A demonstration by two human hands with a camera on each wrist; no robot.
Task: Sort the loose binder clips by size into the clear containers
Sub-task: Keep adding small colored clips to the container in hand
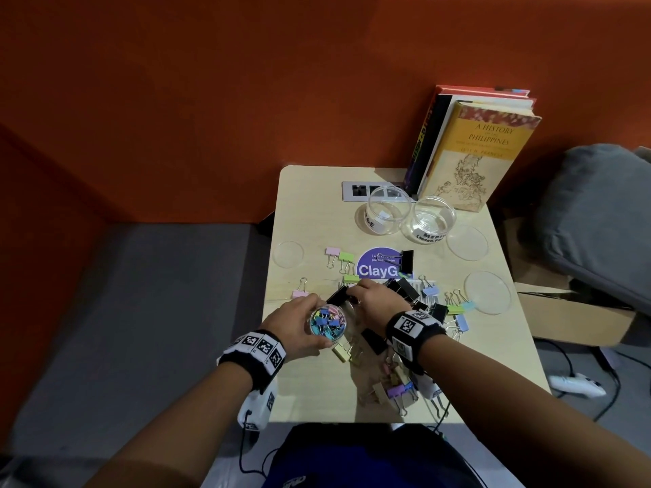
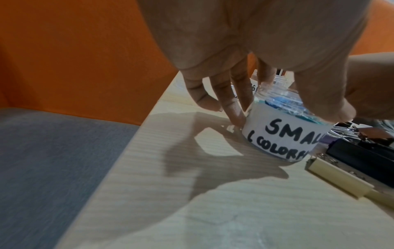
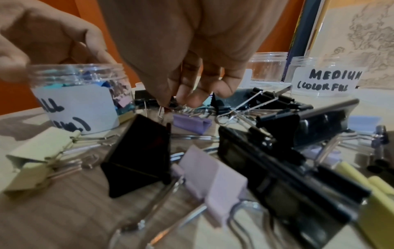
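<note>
My left hand (image 1: 317, 320) grips a small clear jar (image 1: 327, 324) marked "SMALL (COLORFUL)" (image 2: 283, 131), which is filled with small coloured clips and stands on the table near the left edge. Just right of it, my right hand (image 1: 355, 294) reaches down into the pile of loose clips. Its bunched fingertips (image 3: 181, 99) pinch a small clip by its wire handle; the clip's colour is blurred. Large black clips (image 3: 277, 176) and pastel ones (image 3: 213, 178) lie around. Two open jars stand at the back, marked "MEDIUM (COLORFUL)" (image 1: 431, 220) and "LARGE" (image 1: 387, 213).
The small wooden table (image 1: 310, 213) has three clear lids (image 1: 289, 254) (image 1: 466, 243) (image 1: 488, 292) lying flat on it. Books (image 1: 475, 153) lean on the orange wall behind a socket panel (image 1: 359, 191). A purple sticker (image 1: 378, 265) sits mid-table. A cardboard box (image 1: 581, 318) stands at the right.
</note>
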